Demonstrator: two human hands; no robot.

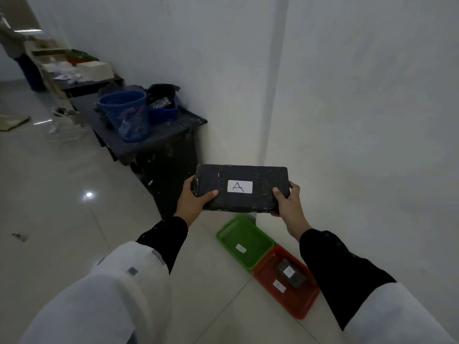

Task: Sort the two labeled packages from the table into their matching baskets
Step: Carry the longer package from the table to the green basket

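Labels in green basket (244, 240) and red basket (288, 281) at 5 o'clock too small to read; person (11, 38) at 10 o'clock cropped.

The package (242, 187) hung between both hands above 2 baskets (244, 240) set side by side on the floor by the wall, the table (159, 135) behind, left.

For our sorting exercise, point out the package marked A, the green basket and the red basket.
package marked A (263, 177): head view, black wrap above label.
green basket (224, 235): head view, left rim.
red basket (301, 307): head view, bare floor.
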